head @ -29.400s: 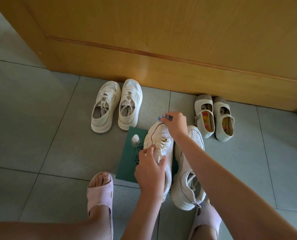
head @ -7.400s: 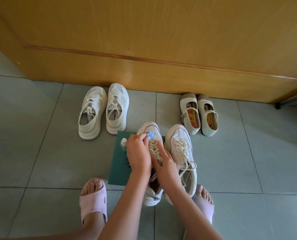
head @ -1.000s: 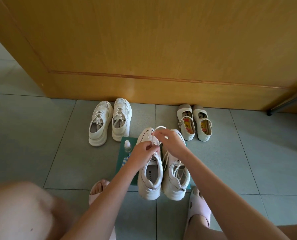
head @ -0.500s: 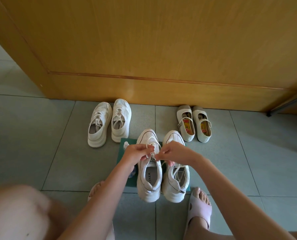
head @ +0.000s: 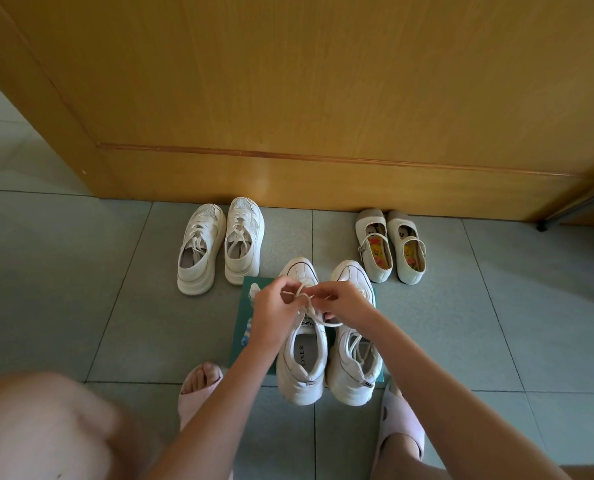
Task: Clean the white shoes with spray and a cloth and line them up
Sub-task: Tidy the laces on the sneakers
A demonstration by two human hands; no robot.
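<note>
Both hands are kept over the nearer pair of white sneakers. A lace (head: 304, 299) of the left sneaker (head: 302, 362) is pinched by the left hand (head: 273, 308) and the right hand (head: 347, 303), fingers curled round it on both sides, w/ a loop seen btwn them. The right sneaker (head: 354, 367) is parked just beside it, laces loose. Both are set on a green sheet (head: 244, 308) on the tiled floor (head: 81, 271).

Stuff in the way: the spray bottle (head: 254, 289) is mostly blocked by the left hand, so only its white top is seen near the sheet's far left corner. A blue-white scrap (head: 246, 336), prob the cloth, is half hidden by the left forearm, so it can't be told for sure.

Further back, a 2nd sneaker pair (head: 202, 251) and small strap shoes (head: 375, 251) are lined up near the wooden door (head: 288, 98), toes to it. Pink slippers (head: 198, 396) are worn either side of the sheet, and a blurred knee (head: 46, 427) is seen bottom left.
</note>
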